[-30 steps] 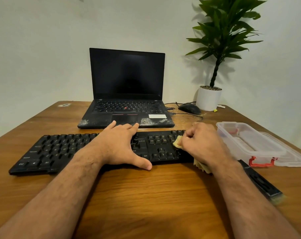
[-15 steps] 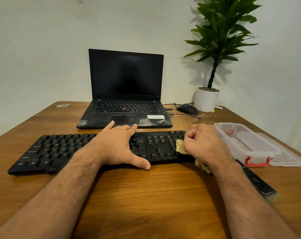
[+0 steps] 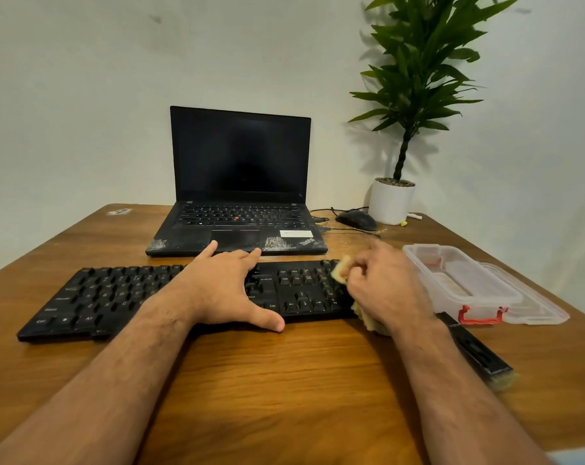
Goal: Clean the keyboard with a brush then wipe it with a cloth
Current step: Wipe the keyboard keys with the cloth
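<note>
Over the keyboard's right end, the right hand (image 3: pixel 385 283) clenches a bunched pale yellow cloth (image 3: pixel 339 273) against the number-pad keys. So it's the wiping step, by the look of it, with the brush (image 3: pixel 475 352) lying set aside on the table (image 3: pixel 284 380), near right. The left hand (image 3: pixel 227 290) lies flat and relaxed on the keyboard (image 3: pixel 116 297), pinning it, gripping nothing. Next move, I'd say: drag the cloth left across the remaining rows, which means shifting that bracing hand. The keyboard is black, full-size, lying across the table just near of the laptop (image 3: pixel 239 182).

Two bare, hairy forearms, no sleeves
</note>
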A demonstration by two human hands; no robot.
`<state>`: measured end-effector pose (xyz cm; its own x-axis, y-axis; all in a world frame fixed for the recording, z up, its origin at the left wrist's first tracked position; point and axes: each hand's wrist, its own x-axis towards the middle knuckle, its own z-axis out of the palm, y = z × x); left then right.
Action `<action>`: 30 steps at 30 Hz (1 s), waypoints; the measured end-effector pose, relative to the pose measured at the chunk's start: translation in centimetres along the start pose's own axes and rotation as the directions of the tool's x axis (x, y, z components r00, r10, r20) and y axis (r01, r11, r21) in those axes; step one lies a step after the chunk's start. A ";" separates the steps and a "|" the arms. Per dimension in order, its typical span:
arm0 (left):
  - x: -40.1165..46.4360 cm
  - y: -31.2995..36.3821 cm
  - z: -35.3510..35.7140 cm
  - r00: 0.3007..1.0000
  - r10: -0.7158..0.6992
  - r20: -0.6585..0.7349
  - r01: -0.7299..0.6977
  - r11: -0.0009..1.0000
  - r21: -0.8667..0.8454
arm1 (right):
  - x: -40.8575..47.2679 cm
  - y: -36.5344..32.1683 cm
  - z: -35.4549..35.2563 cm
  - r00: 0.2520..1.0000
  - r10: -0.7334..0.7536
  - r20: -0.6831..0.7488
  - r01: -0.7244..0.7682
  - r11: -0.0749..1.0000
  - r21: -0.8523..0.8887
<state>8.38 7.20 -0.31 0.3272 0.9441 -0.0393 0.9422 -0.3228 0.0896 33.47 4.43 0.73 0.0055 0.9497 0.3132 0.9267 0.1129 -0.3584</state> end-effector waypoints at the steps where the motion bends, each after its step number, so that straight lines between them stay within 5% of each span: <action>1: 0.0 0.0 0.0 1.000 -0.001 0.004 0.001 1.000 0.003 | 0.1 -0.1 0.2 0.999 -0.028 0.024 0.028 0.999 -0.021; 7: -0.1 0.2 -0.2 1.000 -0.011 0.008 0.011 1.000 0.006 | -0.9 -0.1 -0.9 0.995 0.083 0.049 -0.083 0.997 0.004; 12: 0.0 0.2 0.0 1.000 0.000 0.009 0.000 1.000 0.007 | -0.9 -0.5 -0.6 0.999 0.033 0.010 -0.034 0.999 0.025; 17: -0.1 0.2 -0.2 1.000 -0.008 0.005 0.008 1.000 0.006 | -0.1 -1.0 -0.6 0.989 0.091 0.113 -0.093 0.996 0.010; 26: 0.0 0.2 0.1 1.000 -0.019 -0.001 0.019 1.000 -0.009 | -0.1 -0.8 -1.1 0.991 0.131 -0.004 -0.130 0.987 0.089; 30: 0.1 0.1 0.0 1.000 -0.030 0.004 0.030 1.000 -0.009 | 0.1 -0.5 -0.5 0.985 0.164 0.050 -0.163 0.986 -0.017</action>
<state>8.53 7.22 -0.33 0.2991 0.9531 -0.0456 0.9509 -0.2937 0.0978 33.18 4.34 1.40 0.1386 0.9686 0.2062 0.9196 -0.0486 -0.3899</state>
